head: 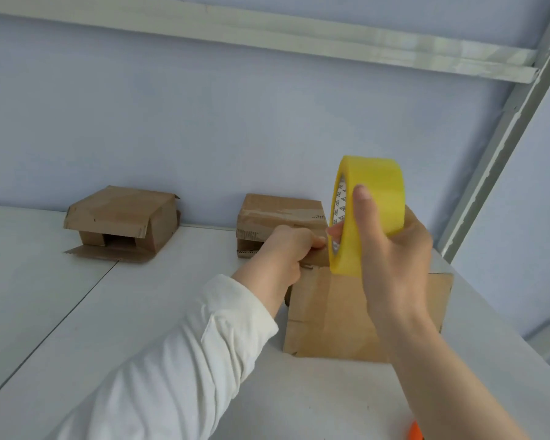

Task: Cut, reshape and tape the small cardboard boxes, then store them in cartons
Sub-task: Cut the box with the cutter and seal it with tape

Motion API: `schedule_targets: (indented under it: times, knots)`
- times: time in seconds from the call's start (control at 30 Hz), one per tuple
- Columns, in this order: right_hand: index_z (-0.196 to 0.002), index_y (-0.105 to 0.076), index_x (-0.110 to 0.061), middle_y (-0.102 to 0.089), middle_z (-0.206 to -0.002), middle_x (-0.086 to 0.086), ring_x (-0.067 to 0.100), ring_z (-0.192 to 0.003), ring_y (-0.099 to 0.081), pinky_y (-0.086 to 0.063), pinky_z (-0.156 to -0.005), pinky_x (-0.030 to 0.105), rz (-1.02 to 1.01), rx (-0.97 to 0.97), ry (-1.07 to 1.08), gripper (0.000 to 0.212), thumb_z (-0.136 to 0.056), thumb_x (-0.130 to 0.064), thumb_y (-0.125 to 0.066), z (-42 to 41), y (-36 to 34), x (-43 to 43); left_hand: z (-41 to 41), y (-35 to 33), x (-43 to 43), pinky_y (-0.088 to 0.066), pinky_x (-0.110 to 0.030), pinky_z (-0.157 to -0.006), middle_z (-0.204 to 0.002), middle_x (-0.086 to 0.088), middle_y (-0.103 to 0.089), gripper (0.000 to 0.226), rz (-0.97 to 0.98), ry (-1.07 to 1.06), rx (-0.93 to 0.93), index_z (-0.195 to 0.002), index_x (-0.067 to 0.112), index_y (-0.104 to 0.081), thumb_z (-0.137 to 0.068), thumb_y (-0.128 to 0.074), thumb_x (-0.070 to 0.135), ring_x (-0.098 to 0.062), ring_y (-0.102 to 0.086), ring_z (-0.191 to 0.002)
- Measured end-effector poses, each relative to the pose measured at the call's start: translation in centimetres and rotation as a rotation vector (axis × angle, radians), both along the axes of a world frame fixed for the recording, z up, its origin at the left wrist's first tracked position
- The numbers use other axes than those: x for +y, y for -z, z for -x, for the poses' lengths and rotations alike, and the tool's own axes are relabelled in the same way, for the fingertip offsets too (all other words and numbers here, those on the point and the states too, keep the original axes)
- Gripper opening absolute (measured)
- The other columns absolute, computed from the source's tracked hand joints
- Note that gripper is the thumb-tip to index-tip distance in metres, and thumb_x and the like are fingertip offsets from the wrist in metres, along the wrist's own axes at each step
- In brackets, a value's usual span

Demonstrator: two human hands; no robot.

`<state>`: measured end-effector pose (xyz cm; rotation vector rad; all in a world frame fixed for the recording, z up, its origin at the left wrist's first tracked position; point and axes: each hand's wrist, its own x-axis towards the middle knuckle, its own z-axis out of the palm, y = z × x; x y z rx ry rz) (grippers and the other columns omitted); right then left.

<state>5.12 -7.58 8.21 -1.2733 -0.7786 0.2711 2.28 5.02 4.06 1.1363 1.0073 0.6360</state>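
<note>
A small brown cardboard box (327,315) lies on the white table (77,312) in front of me. My right hand (394,258) grips a roll of yellow tape (369,214) upright above the box's far edge, thumb on the roll's face, fingers through its core. A strip of tape runs down from the roll onto the box top. My left hand (286,252), in a white sleeve, holds the box's far left corner, fingers curled over the flap there.
Two more cardboard boxes stand by the blue wall: one with loose open flaps (121,220) at the left, one taped (277,217) behind my left hand. An orange object (415,431) shows at the bottom edge. The table's right edge is close to the box.
</note>
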Motion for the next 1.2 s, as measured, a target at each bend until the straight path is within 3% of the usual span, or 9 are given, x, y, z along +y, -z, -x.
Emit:
schedule_targets:
  times: [0.2,0.27,0.33,0.43,0.6,0.77,0.87,1.0,1.2]
  knots:
    - [-0.049,-0.068,-0.018,-0.063,-0.046,-0.008,0.003,-0.043,-0.058,-0.047,-0.047,0.02,0.123,0.017,-0.031,0.047,-0.083,-0.049,-0.057,0.3,-1.6,-3.2,-0.1,-0.3,0.6,-0.046,-0.03,-0.061,-0.111,-0.016,-0.064,0.034,0.011,0.004,0.005,-0.115,-0.001,-0.06,-0.082,-0.065,0.003,-0.024,-0.059,-0.087]
    - [-0.05,-0.069,-0.028,-0.063,-0.046,-0.009,0.002,-0.044,-0.057,-0.044,-0.052,0.024,0.19,-0.016,-0.051,0.04,-0.081,-0.052,-0.057,0.8,-1.1,-4.0,-0.1,-0.4,1.0,-0.047,-0.031,-0.066,-0.109,-0.015,-0.064,0.033,0.009,0.005,0.028,-0.114,-0.001,-0.061,-0.082,-0.065,0.005,-0.025,-0.059,-0.09]
    - [-0.054,-0.066,-0.015,-0.063,-0.047,-0.009,0.002,-0.044,-0.057,-0.042,-0.054,0.026,0.221,0.001,-0.035,0.045,-0.079,-0.052,-0.058,0.8,-0.5,-4.8,-0.3,-0.5,0.6,-0.052,-0.039,-0.078,-0.112,-0.015,-0.063,0.035,0.014,0.035,0.045,-0.115,0.001,-0.06,-0.081,-0.067,0.006,-0.03,-0.061,-0.097]
    - [-0.057,-0.068,-0.019,-0.065,-0.049,-0.007,0.002,-0.046,-0.059,-0.045,-0.052,0.026,0.249,0.047,-0.033,0.039,-0.074,-0.053,-0.058,0.6,0.2,-6.3,-0.7,-0.2,0.7,-0.052,-0.047,-0.086,-0.114,-0.018,-0.062,0.046,0.01,0.039,0.054,-0.121,0.003,-0.055,-0.078,-0.07,0.007,-0.034,-0.061,-0.101]
    - [-0.056,-0.063,-0.053,-0.065,-0.048,-0.01,0.001,-0.043,-0.058,-0.043,-0.041,0.013,0.318,0.043,-0.088,0.018,-0.073,-0.051,-0.056,1.5,2.1,-7.7,-0.8,0.6,1.3,-0.052,-0.049,-0.086,-0.117,-0.019,-0.061,0.055,0.033,0.04,0.016,-0.125,0.001,-0.052,-0.077,-0.074,0.014,-0.034,-0.062,-0.101]
    - [-0.059,-0.07,-0.038,-0.066,-0.051,-0.002,0.004,-0.044,-0.061,-0.045,-0.042,0.015,0.229,0.114,-0.096,0.023,-0.058,-0.055,-0.054,0.7,2.3,-7.7,2.9,1.6,-2.1,-0.052,-0.036,-0.088,-0.11,-0.007,-0.069,0.039,-0.022,0.299,-0.349,-0.114,0.01,-0.064,-0.085,-0.061,0.034,-0.021,-0.066,-0.099]
    - [-0.055,-0.07,-0.02,-0.066,-0.051,-0.001,0.005,-0.043,-0.06,-0.046,-0.041,0.016,0.207,0.108,-0.111,0.038,-0.056,-0.055,-0.054,-0.1,2.3,-7.6,4.4,3.8,-3.9,-0.051,-0.034,-0.093,-0.113,-0.001,-0.068,0.049,-0.169,0.481,-0.275,-0.114,0.02,-0.064,-0.078,-0.063,0.053,-0.017,-0.064,-0.105]
    - [-0.06,-0.067,-0.015,-0.069,-0.057,-0.001,0.008,-0.051,-0.064,-0.051,-0.046,0.019,0.188,0.088,-0.19,0.043,-0.057,-0.056,-0.057,-1.0,2.3,-6.9,2.4,4.9,-5.6,-0.052,-0.017,-0.075,-0.097,0.004,-0.071,0.02,-0.365,0.14,-0.276,-0.106,0.016,-0.065,-0.091,-0.055,0.026,-0.009,-0.066,-0.088]
    - [-0.09,-0.072,-0.035,-0.074,-0.092,0.002,0.019,-0.087,-0.07,-0.056,-0.068,0.027,0.041,-0.036,-0.562,0.051,-0.051,-0.068,-0.074,-2.8,2.0,-7.1,1.9,2.8,-5.1,-0.051,-0.02,-0.063,-0.082,0.008,-0.07,0.009,-0.381,-0.078,-0.416,-0.088,0.023,-0.064,-0.092,-0.056,0.023,-0.007,-0.066,-0.076]
